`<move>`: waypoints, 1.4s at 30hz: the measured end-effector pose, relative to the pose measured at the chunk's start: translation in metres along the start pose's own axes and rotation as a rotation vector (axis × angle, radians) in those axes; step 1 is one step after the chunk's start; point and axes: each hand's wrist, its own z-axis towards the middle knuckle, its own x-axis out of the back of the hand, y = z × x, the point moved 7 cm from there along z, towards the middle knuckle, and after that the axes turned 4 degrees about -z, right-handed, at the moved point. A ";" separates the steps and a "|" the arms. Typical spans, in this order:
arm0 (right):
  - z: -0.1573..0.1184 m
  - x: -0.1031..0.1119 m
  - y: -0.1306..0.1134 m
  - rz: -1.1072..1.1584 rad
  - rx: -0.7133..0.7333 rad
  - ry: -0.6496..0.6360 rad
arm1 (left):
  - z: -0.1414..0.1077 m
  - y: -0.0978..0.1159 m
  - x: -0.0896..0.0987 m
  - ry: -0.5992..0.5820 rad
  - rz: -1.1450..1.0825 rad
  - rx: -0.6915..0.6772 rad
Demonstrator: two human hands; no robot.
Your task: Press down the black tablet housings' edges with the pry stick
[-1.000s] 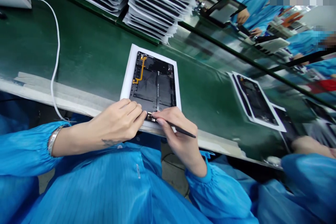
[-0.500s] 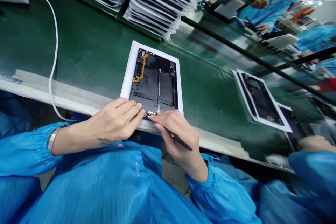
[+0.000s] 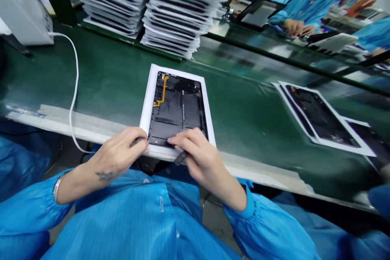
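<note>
"black tablet shell [image 3: 173, 111], open-faced; where did it lie?"

"on a white sheet [image 3: 149, 101] at the near edge of the green tabletop [image 3: 115, 85], an orange strip [image 3: 163, 92] along its upper left."

"and the hands?"

"the right hand [image 3: 202, 156] had its grip closed round a dark tool [image 3: 182, 157], fingertips at the shell's lower edge. the left hand [image 3: 122, 150] was at the lower left corner; i couldn't tell whether its grip pinched anything."

"beyond?"

"2 layered stacks [image 3: 179, 16]."
</note>
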 end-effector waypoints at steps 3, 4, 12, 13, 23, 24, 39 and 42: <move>0.007 -0.010 0.000 -0.034 0.062 -0.043 | 0.007 0.000 -0.002 -0.047 0.011 -0.005; 0.009 -0.013 0.000 -0.050 0.083 -0.059 | 0.009 0.000 -0.003 -0.047 0.027 -0.022; 0.016 -0.018 -0.014 -0.414 0.295 -0.048 | 0.020 -0.027 -0.003 -0.067 -0.275 0.097; 0.019 -0.016 -0.017 -0.438 0.312 -0.038 | 0.022 -0.037 0.001 -0.057 -0.332 0.153; 0.061 -0.010 -0.018 -0.390 0.294 -0.055 | 0.047 -0.079 -0.003 -0.360 -0.795 0.769; 0.063 -0.013 -0.019 -0.400 0.307 -0.035 | 0.053 -0.079 -0.002 -0.344 -0.721 0.719; 0.034 -0.032 -0.022 -0.198 0.428 -0.007 | 0.193 -0.172 0.181 0.315 0.317 0.242; 0.034 -0.037 -0.021 -0.219 0.440 0.096 | 0.231 -0.224 0.221 0.447 0.446 0.301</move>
